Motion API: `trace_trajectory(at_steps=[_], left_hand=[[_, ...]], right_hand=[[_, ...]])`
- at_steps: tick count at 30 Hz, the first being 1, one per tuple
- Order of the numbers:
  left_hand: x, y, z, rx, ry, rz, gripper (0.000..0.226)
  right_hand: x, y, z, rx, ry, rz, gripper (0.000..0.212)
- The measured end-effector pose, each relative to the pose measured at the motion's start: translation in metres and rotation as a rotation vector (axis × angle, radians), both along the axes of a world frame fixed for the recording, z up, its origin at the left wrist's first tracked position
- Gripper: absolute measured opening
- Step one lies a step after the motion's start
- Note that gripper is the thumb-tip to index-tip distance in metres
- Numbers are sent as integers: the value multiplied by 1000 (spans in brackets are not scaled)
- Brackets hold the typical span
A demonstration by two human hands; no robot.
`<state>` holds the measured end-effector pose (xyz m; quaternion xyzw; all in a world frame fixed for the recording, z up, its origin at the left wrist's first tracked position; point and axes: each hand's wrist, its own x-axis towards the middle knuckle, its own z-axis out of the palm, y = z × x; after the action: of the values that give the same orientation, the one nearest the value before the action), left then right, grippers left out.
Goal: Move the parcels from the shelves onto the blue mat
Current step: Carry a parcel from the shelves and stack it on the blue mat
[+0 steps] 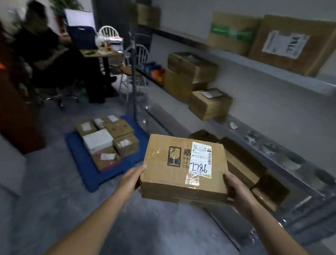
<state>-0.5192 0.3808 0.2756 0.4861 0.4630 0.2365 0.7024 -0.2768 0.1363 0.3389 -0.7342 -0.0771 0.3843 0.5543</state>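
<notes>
While between left hand (131,178) and right hand (235,190), parcel (172,177), label (200,160) apparently "7786".

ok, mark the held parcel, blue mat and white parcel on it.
held parcel (168,177), head view, bare cardboard top.
blue mat (82,159), head view, bare left strip.
white parcel (97,139), head view, top face.

The parcel (173,166) you hold at the lower centre is brown, matt cardboard. On its top you see a strip of glossy clear tape (192,180) and a white paper label (201,159). The shelves (268,149) at the right are bare grey metal, a little shiny. The blue mat (84,168) at centre left looks matt and soft; cloth or foam, I cannot tell. The stacked parcels (124,142) on it are matt cardboard too. The floor (158,233) is grey, smooth and dull.
</notes>
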Motion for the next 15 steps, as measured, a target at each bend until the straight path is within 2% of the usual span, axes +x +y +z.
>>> trace_trajectory(at_steps=[3,6,8,15], left_hand=[[-36,34,-12,-6,16,101,35],[-54,56,-26,-25,57,113,60],[-52,70,-35,-47,88,140,67],[-7,125,-66,-133,130,287,54]], right_hand=[[-10,66,-13,-20,-17,76,54],[-15,107,-29,-34,14,109,53],[-8,128,-38,-47,34,130,52],[59,215,-66,-75,113,217,52]])
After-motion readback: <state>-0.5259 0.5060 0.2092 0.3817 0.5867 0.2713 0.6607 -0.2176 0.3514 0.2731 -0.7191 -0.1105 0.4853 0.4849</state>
